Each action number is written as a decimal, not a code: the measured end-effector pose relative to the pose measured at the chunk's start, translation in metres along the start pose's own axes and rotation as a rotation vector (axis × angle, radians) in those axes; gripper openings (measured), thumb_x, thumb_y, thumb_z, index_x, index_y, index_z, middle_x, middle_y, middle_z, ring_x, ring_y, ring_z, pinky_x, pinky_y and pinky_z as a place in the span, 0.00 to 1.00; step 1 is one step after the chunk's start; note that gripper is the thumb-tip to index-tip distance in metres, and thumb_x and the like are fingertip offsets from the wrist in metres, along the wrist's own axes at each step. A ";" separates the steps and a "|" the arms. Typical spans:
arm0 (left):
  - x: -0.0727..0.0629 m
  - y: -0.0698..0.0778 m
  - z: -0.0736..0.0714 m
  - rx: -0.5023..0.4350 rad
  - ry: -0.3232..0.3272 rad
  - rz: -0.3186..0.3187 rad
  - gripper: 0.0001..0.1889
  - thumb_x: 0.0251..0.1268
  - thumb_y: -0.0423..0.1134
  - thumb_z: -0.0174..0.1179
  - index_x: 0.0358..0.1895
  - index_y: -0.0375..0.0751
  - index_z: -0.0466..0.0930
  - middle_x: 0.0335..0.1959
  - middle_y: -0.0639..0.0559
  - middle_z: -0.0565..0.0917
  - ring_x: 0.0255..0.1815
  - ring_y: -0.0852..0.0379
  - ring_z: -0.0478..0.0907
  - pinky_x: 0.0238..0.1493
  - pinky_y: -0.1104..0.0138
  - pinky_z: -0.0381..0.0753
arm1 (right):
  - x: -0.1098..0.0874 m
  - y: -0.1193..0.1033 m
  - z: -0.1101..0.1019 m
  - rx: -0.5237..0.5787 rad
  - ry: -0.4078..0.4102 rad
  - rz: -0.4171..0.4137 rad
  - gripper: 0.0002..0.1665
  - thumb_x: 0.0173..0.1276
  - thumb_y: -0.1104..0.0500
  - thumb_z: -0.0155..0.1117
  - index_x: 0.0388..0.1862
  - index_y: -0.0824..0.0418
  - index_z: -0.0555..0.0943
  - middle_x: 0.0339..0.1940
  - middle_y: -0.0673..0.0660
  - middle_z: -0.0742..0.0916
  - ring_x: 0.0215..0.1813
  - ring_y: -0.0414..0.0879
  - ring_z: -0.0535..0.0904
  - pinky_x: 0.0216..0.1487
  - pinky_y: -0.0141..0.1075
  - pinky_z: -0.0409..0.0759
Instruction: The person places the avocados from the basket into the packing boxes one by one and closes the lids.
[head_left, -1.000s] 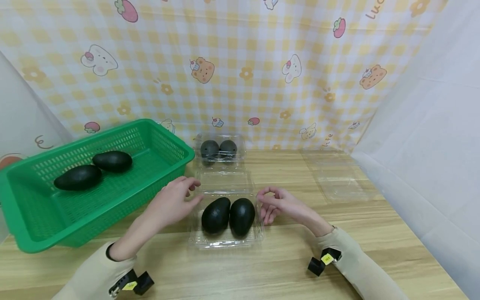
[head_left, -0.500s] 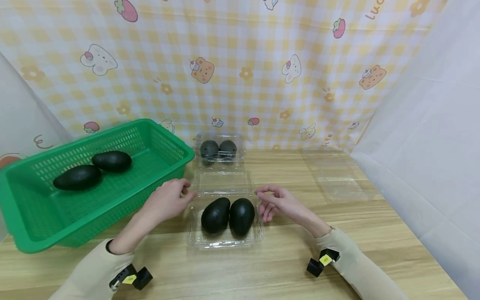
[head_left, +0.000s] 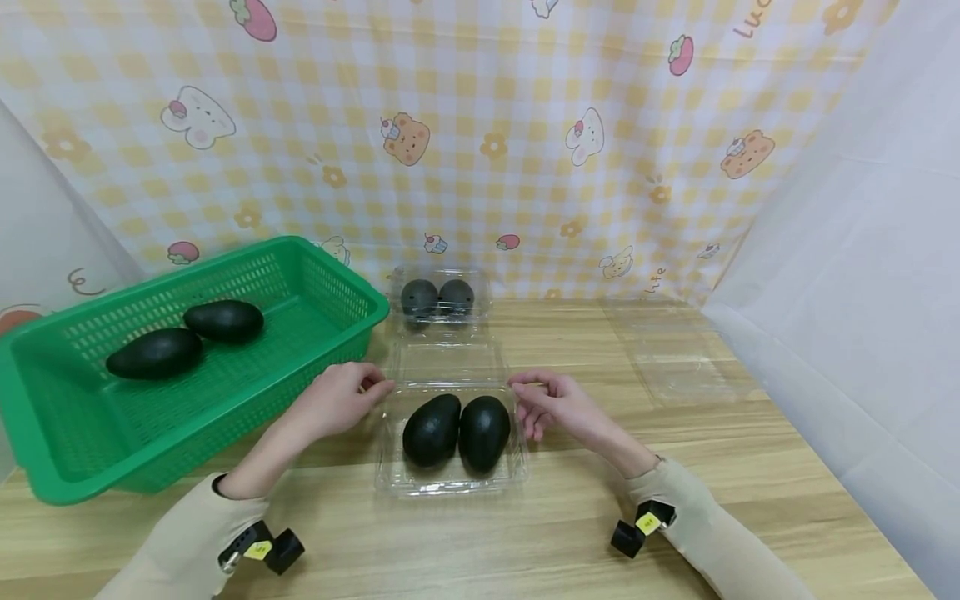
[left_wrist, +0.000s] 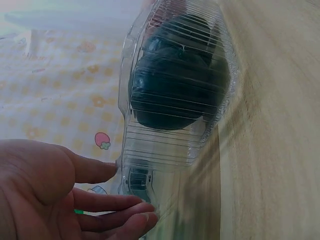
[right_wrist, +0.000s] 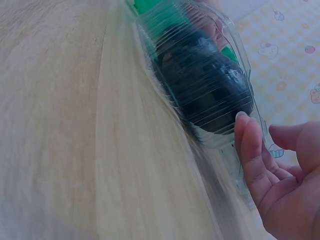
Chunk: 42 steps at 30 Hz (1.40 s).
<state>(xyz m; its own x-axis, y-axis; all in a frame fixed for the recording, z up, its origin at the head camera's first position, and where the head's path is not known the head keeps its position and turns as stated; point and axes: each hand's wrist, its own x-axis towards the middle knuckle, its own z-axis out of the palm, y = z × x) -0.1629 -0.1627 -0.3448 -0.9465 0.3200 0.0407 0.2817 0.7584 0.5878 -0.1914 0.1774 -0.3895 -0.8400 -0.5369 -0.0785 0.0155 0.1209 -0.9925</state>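
A clear plastic clamshell container (head_left: 450, 490) lies opened on the wooden table, its lid (head_left: 448, 364) folded back flat behind the base. Two dark avocados (head_left: 432, 431) sit side by side in the base. My left hand (head_left: 339, 398) is at the container's left side by the hinge; in the left wrist view its thumb (left_wrist: 102, 171) meets the rim, with the fingers apart below. At the right side, the fingertips of my right hand (head_left: 564, 408) touch the container wall near the hinge. In the right wrist view a gap shows between its thumb (right_wrist: 284, 136) and fingers.
A green plastic basket (head_left: 330, 354) holding two more avocados (head_left: 223, 322) stands at the left. Behind the clamshell is a closed clear box (head_left: 480, 310) with dark avocados inside. Clear plastic packaging (head_left: 682, 358) lies at the right. A patterned curtain (head_left: 480, 183) hangs along the back.
My left hand has drawn back left from over the container's edge to its hinge corner, and its fingers have come closer together. My right hand has shifted only slightly. The avocados have stayed put.
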 end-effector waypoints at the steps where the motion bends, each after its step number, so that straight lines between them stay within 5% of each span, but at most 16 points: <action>1: 0.000 0.000 0.000 -0.010 -0.006 -0.002 0.14 0.75 0.41 0.58 0.45 0.30 0.84 0.32 0.50 0.84 0.33 0.55 0.78 0.35 0.59 0.79 | 0.000 0.000 0.001 0.002 0.004 -0.001 0.25 0.80 0.57 0.55 0.65 0.75 0.69 0.30 0.59 0.84 0.26 0.45 0.83 0.26 0.32 0.82; 20: 0.001 0.002 -0.003 -0.193 -0.089 -0.047 0.10 0.74 0.35 0.59 0.38 0.31 0.84 0.24 0.50 0.80 0.24 0.55 0.77 0.29 0.62 0.78 | 0.001 0.002 0.001 0.078 0.031 0.031 0.25 0.75 0.63 0.61 0.62 0.78 0.67 0.26 0.55 0.86 0.24 0.42 0.82 0.25 0.29 0.80; 30: 0.001 -0.003 -0.003 -0.334 -0.156 -0.082 0.12 0.74 0.35 0.59 0.44 0.24 0.81 0.29 0.46 0.81 0.27 0.54 0.80 0.32 0.57 0.84 | 0.001 0.003 -0.001 0.088 -0.006 0.047 0.23 0.75 0.62 0.61 0.60 0.76 0.68 0.25 0.53 0.85 0.23 0.41 0.81 0.24 0.28 0.79; 42: -0.002 0.000 -0.009 -0.350 -0.221 -0.094 0.10 0.72 0.35 0.62 0.42 0.27 0.80 0.32 0.45 0.80 0.28 0.55 0.79 0.34 0.59 0.83 | 0.000 0.001 -0.004 0.094 -0.073 0.060 0.16 0.75 0.63 0.61 0.53 0.69 0.68 0.24 0.55 0.85 0.22 0.42 0.81 0.23 0.28 0.78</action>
<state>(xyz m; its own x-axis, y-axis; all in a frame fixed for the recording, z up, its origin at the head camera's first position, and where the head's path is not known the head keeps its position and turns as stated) -0.1625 -0.1684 -0.3375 -0.8985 0.4013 -0.1781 0.0892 0.5639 0.8210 -0.1930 0.1807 -0.3898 -0.7942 -0.5911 -0.1409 0.1177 0.0778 -0.9900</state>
